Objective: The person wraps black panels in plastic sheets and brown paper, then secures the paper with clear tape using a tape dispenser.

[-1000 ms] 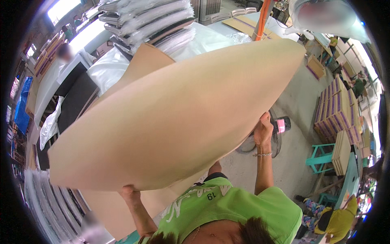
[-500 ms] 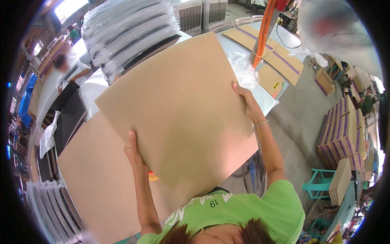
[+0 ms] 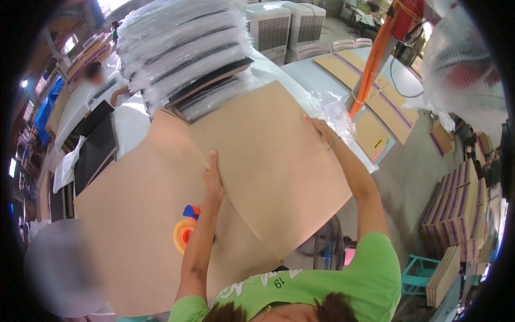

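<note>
Cardboard sheet overlaps a bigger brown sheet; my left hand pinches the upper one's left edge, my right hand its right edge. A tape roll lies beside my left forearm.

Tape disp. partly hidden b/hind L forearm

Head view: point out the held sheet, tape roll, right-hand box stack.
Held sheet (image 3: 273, 166), head view: middle of face.
Tape roll (image 3: 177, 236), head view: left side of yellow ring.
Right-hand box stack (image 3: 451, 212), head view: middle.
</note>
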### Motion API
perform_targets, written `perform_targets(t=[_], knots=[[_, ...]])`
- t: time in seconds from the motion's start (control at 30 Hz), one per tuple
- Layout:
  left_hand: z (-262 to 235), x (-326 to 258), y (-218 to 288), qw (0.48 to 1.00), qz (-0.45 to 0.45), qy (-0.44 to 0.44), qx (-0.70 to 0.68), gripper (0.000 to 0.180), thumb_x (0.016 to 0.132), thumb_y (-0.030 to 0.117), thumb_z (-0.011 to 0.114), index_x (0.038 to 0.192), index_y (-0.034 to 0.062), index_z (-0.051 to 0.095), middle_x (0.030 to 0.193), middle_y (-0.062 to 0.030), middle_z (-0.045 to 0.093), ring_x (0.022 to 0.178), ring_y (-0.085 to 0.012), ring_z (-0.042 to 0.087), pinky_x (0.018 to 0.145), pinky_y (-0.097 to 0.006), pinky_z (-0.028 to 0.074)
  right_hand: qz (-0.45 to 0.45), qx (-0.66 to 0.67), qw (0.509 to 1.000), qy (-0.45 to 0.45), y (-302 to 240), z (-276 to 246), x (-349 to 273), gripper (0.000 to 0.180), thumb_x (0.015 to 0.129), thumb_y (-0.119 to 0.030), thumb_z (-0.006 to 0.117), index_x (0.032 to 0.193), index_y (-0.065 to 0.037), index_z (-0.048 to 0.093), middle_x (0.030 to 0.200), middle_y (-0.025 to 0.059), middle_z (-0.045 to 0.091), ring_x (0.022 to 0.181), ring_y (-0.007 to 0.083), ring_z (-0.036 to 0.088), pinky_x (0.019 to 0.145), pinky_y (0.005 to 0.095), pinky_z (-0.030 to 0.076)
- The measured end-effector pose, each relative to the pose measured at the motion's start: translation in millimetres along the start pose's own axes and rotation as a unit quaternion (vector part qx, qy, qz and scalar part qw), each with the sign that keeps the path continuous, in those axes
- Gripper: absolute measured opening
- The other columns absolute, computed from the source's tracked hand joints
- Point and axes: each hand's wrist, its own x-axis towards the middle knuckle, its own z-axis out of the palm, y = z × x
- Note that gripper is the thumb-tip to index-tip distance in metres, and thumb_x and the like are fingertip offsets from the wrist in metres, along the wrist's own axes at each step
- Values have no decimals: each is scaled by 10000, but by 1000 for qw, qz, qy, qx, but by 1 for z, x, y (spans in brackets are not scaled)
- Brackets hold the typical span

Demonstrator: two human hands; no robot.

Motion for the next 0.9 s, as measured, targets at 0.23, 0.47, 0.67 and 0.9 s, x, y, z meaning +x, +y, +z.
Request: perform_targets(t=[0.23,0.47,0.67,0.9], knots=[[-47,59,-40,953,33,3,303,643,857,424,660,1233,-73,506,1206,-167,538,1060,-222,559,853,-349,492,56,-257,964,29,-6,9,28,661,764,-466,723,1145,59,602,1121,196,624,1066,255,595,913,382,472],[-39,13,-54,909,-10,-46,415,637,848,357,656,1336,17,428,1186,-194,429,1058,-303,503,910,-387,444,-354,-372,849,128,30,12,-22,410,853,-265,660,1215,-86,587,1325,201,503,1277,342,429,1051,420,354],[-21,92,-50,728,378,-38,571,598,809,221,658,1324,31,422,1268,-283,413,1192,-437,410,1013,-493,366,-134,-397,765,489,107,10,-160,488,819,-182,674,1279,-112,527,1322,222,468,1250,373,420,1036,467,336],[-29,215,-12,705,301,-23,642,678,849,388,590,1359,-13,392,1402,-248,369,1289,-422,378,1065,-475,340,-126,-219,835,490,172,-4,-185,611,876,-188,611,1398,-19,341,1410,243,318,1312,361,308,1065,447,300]])
